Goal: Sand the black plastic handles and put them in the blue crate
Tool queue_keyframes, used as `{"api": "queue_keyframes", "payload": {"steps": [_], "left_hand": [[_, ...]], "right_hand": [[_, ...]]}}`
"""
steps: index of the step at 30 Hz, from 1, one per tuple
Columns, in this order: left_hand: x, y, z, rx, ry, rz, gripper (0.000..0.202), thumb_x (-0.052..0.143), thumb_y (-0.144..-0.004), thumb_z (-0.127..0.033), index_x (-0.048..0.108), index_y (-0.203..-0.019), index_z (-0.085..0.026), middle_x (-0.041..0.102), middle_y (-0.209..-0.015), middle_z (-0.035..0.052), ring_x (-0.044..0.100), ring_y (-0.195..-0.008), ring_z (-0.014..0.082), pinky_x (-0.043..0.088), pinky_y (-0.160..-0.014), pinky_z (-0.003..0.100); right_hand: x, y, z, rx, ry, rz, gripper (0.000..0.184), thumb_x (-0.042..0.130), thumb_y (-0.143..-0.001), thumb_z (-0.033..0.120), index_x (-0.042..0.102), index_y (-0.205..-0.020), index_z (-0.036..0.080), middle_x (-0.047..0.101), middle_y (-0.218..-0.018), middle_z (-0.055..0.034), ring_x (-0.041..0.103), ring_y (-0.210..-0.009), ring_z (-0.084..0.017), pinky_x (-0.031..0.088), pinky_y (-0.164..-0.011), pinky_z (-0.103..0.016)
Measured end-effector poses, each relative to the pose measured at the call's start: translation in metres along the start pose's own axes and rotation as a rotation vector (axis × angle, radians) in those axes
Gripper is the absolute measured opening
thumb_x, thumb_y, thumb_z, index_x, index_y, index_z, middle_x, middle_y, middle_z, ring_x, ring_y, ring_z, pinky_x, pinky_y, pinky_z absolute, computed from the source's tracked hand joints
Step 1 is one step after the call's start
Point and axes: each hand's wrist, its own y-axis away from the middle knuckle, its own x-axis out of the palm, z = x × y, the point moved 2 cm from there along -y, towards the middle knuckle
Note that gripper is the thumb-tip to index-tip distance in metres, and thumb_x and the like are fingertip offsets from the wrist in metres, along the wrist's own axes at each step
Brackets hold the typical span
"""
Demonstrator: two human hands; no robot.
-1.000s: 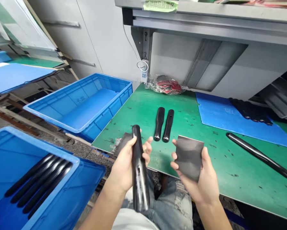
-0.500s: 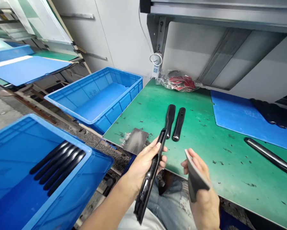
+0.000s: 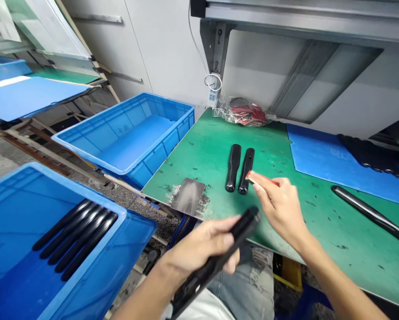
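Now your left hand [image 3: 199,249] wraps firmly around a black plastic handle [image 3: 219,262], held just off the near edge of the green bench mat [image 3: 199,151]. Your right hand [image 3: 281,209] pinches a small red-edged piece [image 3: 264,180] in a narrow grip above that mat, just beside two black grips [image 3: 233,168] lying on it. A grey metal plate [image 3: 188,196] lies on the mat, left of them.
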Motion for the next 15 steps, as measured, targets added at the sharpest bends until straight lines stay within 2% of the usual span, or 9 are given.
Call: {"api": "queue_keyframes", "payload": {"steps": [1,3,5,7,9,10,12,14,15], "left_hand": [[0.002,0.007,-0.008,0.060,-0.205,0.061,0.048,0.073,-0.086,-0.052,0.074,-0.122,-0.020,0.060,-0.079,0.0049,0.054,-0.066,0.0116,0.043,-0.062,0.023],[0.005,0.018,-0.029,0.333,-0.684,0.002,0.038,0.072,-0.089,-0.039,0.073,-0.125,-0.026,0.066,-0.092,0.0069,0.061,-0.081,0.0156,0.045,-0.073,0.026],[0.008,0.025,-0.050,0.702,-1.149,-0.169,0.040,0.068,-0.092,-0.016,0.069,-0.129,-0.032,0.069,-0.102,0.0050,0.063,-0.092,0.0167,0.044,-0.086,0.031],[0.013,0.023,-0.061,0.989,-1.532,-0.251,0.042,0.063,-0.092,-0.006,0.070,-0.125,-0.030,0.073,-0.102,0.0034,0.065,-0.098,0.0184,0.036,-0.100,0.039],[0.016,0.014,-0.060,1.197,-1.783,-0.231,0.028,0.066,-0.090,-0.012,0.074,-0.112,-0.028,0.075,-0.100,0.0023,0.063,-0.106,0.0214,0.025,-0.111,0.045],[0.017,0.007,-0.057,1.280,-1.838,-0.254,0.025,0.071,-0.088,-0.016,0.075,-0.109,-0.029,0.075,-0.103,0.0018,0.062,-0.110,0.0226,0.022,-0.113,0.046],[0.016,-0.005,-0.047,1.335,-1.728,-0.457,0.034,0.077,-0.084,-0.020,0.074,-0.115,-0.034,0.070,-0.117,0.0022,0.056,-0.120,0.0243,0.027,-0.113,0.046],[0.013,-0.015,-0.036,1.158,-1.253,-0.711,0.048,0.073,-0.088,-0.021,0.064,-0.131,-0.041,0.060,-0.135,0.0034,0.053,-0.125,0.0242,0.040,-0.107,0.043],[0.012,-0.020,-0.030,0.993,-0.921,-0.750,0.050,0.068,-0.093,-0.025,0.057,-0.139,-0.041,0.056,-0.139,0.0055,0.055,-0.124,0.0240,0.046,-0.101,0.042]], "right_hand": [[-0.002,-0.001,-0.010,0.117,-0.052,0.102,0.032,0.052,-0.101,0.046,0.069,-0.125,0.034,0.072,-0.121,-0.0026,0.056,-0.089,-0.025,0.043,-0.083,-0.043],[-0.006,0.009,-0.015,0.420,-0.387,0.184,0.042,0.050,-0.098,0.058,0.074,-0.118,0.029,0.074,-0.111,-0.0064,0.059,-0.087,-0.025,0.047,-0.084,-0.043],[-0.006,0.029,0.001,0.697,-0.938,0.138,0.061,0.048,-0.092,0.073,0.074,-0.115,0.023,0.074,-0.103,-0.0105,0.063,-0.084,-0.025,0.052,-0.077,-0.041],[-0.002,0.047,0.028,0.859,-1.390,0.039,0.072,0.056,-0.081,0.082,0.073,-0.115,0.022,0.072,-0.103,-0.0122,0.065,-0.084,-0.026,0.055,-0.068,-0.038],[0.002,0.058,0.055,0.897,-1.606,-0.044,0.063,0.076,-0.075,0.069,0.070,-0.120,0.025,0.071,-0.108,-0.0100,0.065,-0.088,-0.024,0.057,-0.069,-0.035],[0.004,0.061,0.065,0.899,-1.645,-0.097,0.059,0.083,-0.074,0.057,0.068,-0.123,0.027,0.071,-0.109,-0.0084,0.065,-0.086,-0.022,0.057,-0.069,-0.033],[0.011,0.063,0.078,0.894,-1.632,-0.242,0.068,0.088,-0.071,0.035,0.060,-0.133,0.032,0.070,-0.112,-0.0056,0.065,-0.082,-0.018,0.058,-0.072,-0.032],[0.019,0.064,0.083,0.860,-1.501,-0.391,0.078,0.088,-0.072,0.032,0.052,-0.141,0.037,0.067,-0.121,-0.0043,0.067,-0.088,-0.019,0.059,-0.080,-0.034],[0.024,0.066,0.083,0.822,-1.373,-0.463,0.077,0.087,-0.074,0.032,0.052,-0.141,0.039,0.065,-0.127,-0.0034,0.067,-0.097,-0.021,0.059,-0.086,-0.036]]}}
